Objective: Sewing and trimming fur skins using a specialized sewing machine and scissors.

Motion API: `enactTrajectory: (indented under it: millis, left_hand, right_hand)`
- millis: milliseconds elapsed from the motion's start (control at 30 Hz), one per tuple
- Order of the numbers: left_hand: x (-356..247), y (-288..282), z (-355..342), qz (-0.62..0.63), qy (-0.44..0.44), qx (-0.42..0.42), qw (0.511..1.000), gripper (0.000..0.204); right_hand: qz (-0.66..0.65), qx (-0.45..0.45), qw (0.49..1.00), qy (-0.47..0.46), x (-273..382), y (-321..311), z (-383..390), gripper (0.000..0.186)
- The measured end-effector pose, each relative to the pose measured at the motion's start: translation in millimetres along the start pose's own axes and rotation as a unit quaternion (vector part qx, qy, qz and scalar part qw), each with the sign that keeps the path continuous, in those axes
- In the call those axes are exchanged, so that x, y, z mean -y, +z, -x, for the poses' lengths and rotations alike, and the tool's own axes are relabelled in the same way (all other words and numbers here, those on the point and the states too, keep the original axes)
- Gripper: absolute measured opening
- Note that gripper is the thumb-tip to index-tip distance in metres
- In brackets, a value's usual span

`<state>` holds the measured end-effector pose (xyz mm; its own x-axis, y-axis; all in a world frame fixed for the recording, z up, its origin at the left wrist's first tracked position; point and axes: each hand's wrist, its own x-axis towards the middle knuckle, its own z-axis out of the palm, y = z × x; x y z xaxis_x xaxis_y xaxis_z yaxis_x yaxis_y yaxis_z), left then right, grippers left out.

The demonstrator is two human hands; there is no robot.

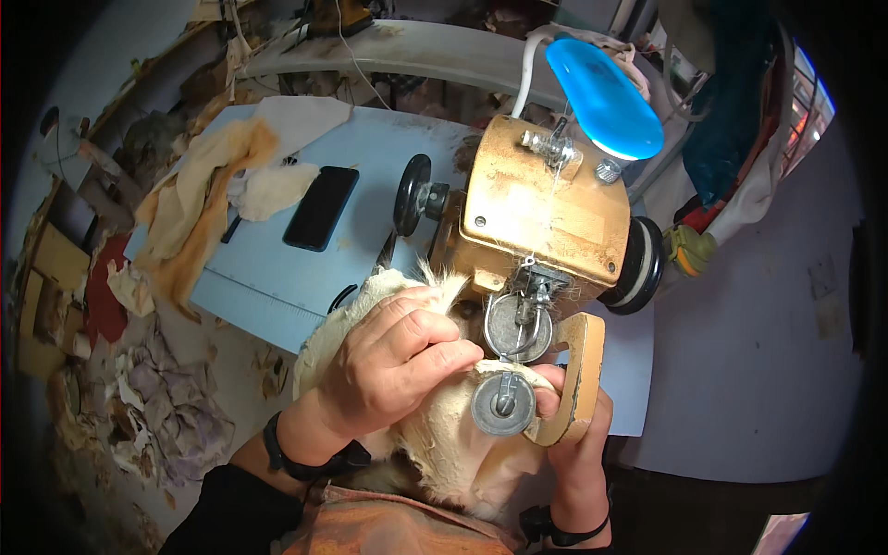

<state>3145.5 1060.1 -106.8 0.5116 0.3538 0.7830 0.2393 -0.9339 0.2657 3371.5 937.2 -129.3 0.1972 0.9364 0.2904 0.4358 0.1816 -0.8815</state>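
A cream-coloured fur pelt (444, 439), leather side up with hair along its edges, hangs over my lap and reaches up to a tan fur sewing machine (546, 208). Its upper edge runs between the machine's two round metal discs, the far one (520, 326) and the near one (503, 404). My left hand (393, 365) is closed on the pelt just left of the discs, thumb and fingers pinching it. On the other side, my right hand (583, 439) grips the pelt's edge, partly hidden behind the machine's curved tan arm (585, 370).
A lit blue lamp (606, 97) leans over the machine, with black handwheels at its left (413, 194) and right (638, 266). On the light-blue table (268, 277) lie a black phone (321, 209) and tan fur pieces (199, 194). Scraps and crumpled cloth (171, 407) cover the floor at left.
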Motion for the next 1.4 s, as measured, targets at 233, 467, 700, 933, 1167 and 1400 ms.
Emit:
enactTrajectory:
  millis: [233,467,700,933,1167,1400]
  left_hand:
    - [-0.9,0.7,-4.2,0.03,-0.028,0.0,0.999,0.019]
    - [1.3,-1.5,-9.7,0.022,-0.03,-0.004,0.999,0.02]
    - [3.1,-13.1,-10.9,0.021,-0.041,0.031,0.998,0.017]
    - [46.2,-42.7,9.6,0.109,-0.091,0.129,0.981,0.02]
    - [55.1,-58.2,33.3,0.231,-0.339,0.255,0.875,0.032]
    - [23.7,-79.2,40.4,-0.002,-0.125,0.034,0.992,0.023]
  right_hand:
    - [0.005,-0.013,1.0,-0.007,1.7,1.9,0.7,0.019]
    - [-0.01,-0.022,1.0,0.02,0.6,3.6,-3.9,0.017]
    - [0.001,-0.025,1.0,-0.008,-0.5,3.6,-6.8,0.017]
    - [-0.005,-0.055,0.998,-0.016,0.4,-6.7,3.7,0.024]
    - [0.015,-0.144,0.989,0.042,14.4,-55.9,33.1,0.034]
    - [0.107,-0.159,0.973,-0.131,34.0,-132.2,29.0,0.056]
